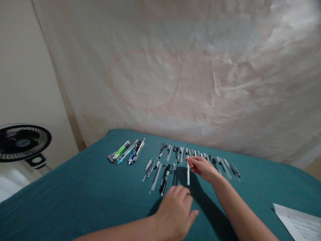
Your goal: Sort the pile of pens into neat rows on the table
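Observation:
My right hand (202,166) pinches the upper end of a slim white pen (188,175), which points down toward me above the cloth. My left hand (175,211) hovers nearer to me, palm down, fingers loosely bent and thumb apart, with nothing seen in it. Just beyond its fingers lie a black pen (164,180) and a clear pen barrel (155,177) with a thin tube beside it. A row of pens, barrels and caps (182,154) stretches across the back, partly hidden behind my right hand.
To the left of the row sits a bunch of pens (127,150), one with bright green. Teal cloth (82,194) covers the table. A sheet of paper with writing (301,221) rests at the right edge. A black fan (23,143) stands left, and a pale sheet (175,67) hangs behind.

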{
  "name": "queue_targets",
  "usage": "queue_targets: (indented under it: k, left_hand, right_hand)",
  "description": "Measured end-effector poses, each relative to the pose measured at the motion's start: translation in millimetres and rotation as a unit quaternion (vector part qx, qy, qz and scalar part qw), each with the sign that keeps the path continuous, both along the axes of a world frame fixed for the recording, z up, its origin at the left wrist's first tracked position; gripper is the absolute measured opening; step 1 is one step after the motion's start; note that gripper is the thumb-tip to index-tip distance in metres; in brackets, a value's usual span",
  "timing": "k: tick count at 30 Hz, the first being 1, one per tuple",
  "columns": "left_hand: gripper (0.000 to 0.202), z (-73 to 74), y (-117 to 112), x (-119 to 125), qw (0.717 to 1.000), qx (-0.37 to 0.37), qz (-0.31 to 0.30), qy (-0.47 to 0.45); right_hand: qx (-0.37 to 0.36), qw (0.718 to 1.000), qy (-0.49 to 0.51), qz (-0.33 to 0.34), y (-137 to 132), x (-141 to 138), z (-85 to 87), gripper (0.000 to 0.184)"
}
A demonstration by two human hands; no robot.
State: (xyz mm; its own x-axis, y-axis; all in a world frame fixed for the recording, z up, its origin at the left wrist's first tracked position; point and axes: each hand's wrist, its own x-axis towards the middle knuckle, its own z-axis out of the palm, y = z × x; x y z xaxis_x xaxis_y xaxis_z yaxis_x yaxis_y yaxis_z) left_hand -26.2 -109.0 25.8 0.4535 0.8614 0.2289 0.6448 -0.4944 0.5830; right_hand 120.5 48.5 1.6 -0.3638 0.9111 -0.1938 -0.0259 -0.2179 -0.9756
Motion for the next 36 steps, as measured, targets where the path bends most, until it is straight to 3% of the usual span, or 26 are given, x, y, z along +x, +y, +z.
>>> queue_targets:
  k: [3, 7, 11, 17, 24, 36]
  left_hand:
    - [0.024, 1.0, -4.3, 1.5, 0.986, 0.046, 0.034, 0.159]
    - [0.043, -10.9, -0.6, 3.2, 0.968, 0.047, 0.097, 0.229]
    - [0.067, -26.5, 4.8, 1.4, 0.965, 0.031, 0.107, 0.237]
    - [0.075, -39.1, 4.0, 1.4, 0.96, 0.015, 0.116, 0.254]
    - [0.077, -40.2, 2.9, 4.6, 0.955, -0.001, 0.117, 0.271]
    - [0.074, -35.5, 0.1, 5.8, 0.958, -0.012, 0.116, 0.262]
  right_hand:
    - [0.032, 0.998, -0.053, -0.006, 0.1, -5.2, -11.9, 0.026]
    - [0.051, 0.994, -0.092, -0.032, -4.6, -20.1, -25.9, 0.024]
    - [0.085, 0.986, -0.138, -0.048, -7.0, -31.7, -37.4, 0.028]
    - [0.148, 0.967, -0.204, -0.049, -9.1, -35.1, -39.7, 0.023]
    - [0.178, 0.945, -0.273, 0.006, -16.4, -36.1, -31.8, 0.009]
    - [0.173, 0.946, -0.275, 0.014, -18.1, -37.0, -30.4, 0.008]
